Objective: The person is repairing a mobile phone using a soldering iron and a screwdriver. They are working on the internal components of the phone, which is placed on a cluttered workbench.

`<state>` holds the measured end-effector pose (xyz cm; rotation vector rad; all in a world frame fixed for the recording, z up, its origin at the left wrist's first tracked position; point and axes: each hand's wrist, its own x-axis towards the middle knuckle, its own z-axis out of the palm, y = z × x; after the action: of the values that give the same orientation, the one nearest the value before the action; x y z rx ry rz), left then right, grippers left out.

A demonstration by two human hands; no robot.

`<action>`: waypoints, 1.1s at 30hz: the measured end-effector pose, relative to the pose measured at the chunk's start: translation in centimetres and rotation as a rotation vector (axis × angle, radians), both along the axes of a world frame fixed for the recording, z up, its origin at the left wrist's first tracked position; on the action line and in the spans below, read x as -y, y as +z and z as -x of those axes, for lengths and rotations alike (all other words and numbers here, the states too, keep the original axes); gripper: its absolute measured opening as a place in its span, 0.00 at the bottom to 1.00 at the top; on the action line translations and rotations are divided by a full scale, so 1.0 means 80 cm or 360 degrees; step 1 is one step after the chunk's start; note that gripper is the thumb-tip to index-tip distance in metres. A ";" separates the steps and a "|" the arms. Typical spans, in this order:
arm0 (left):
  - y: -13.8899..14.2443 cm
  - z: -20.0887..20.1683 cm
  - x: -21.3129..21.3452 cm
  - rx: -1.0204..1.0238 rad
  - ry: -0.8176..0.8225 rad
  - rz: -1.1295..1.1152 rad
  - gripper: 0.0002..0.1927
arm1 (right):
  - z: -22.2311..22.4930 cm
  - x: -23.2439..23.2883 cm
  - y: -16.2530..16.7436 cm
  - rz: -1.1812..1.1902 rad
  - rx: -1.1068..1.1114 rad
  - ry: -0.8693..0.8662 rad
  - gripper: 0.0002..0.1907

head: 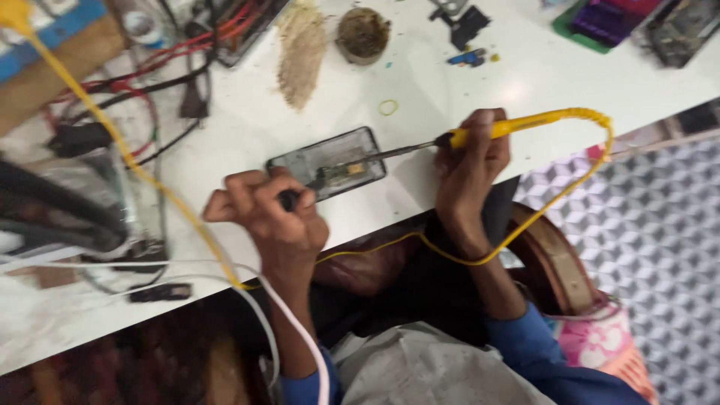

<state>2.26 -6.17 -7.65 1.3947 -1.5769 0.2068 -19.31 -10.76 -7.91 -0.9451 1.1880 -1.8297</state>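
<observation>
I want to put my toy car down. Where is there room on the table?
The white table is bare between the small ring and the yellow iron, and along the near edge under the phone. It is crowded at the left, with tangled wires.

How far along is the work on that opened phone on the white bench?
Done: the phone lies opened, its insides showing. In hand: the right hand holds a yellow soldering iron with its tip at a small board inside, while the left hand grips a dark tool beside the phone. Left: the phone is not yet closed.
</observation>
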 end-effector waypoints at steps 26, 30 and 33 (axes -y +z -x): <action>0.007 0.002 -0.008 0.0087 0.0078 -0.0013 0.14 | 0.000 -0.003 0.006 -0.0100 -0.0282 -0.0037 0.14; 0.002 0.005 -0.002 0.0089 0.0101 0.0011 0.15 | 0.000 -0.016 0.031 0.0150 -0.0788 -0.0002 0.12; -0.002 0.004 -0.003 0.0057 0.0085 -0.0005 0.16 | 0.000 -0.021 0.060 0.0295 -0.1140 0.0110 0.10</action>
<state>1.91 -5.93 -7.78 1.4439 -1.5709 0.2628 -19.32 -9.06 -3.10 -1.8214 1.3742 -1.6022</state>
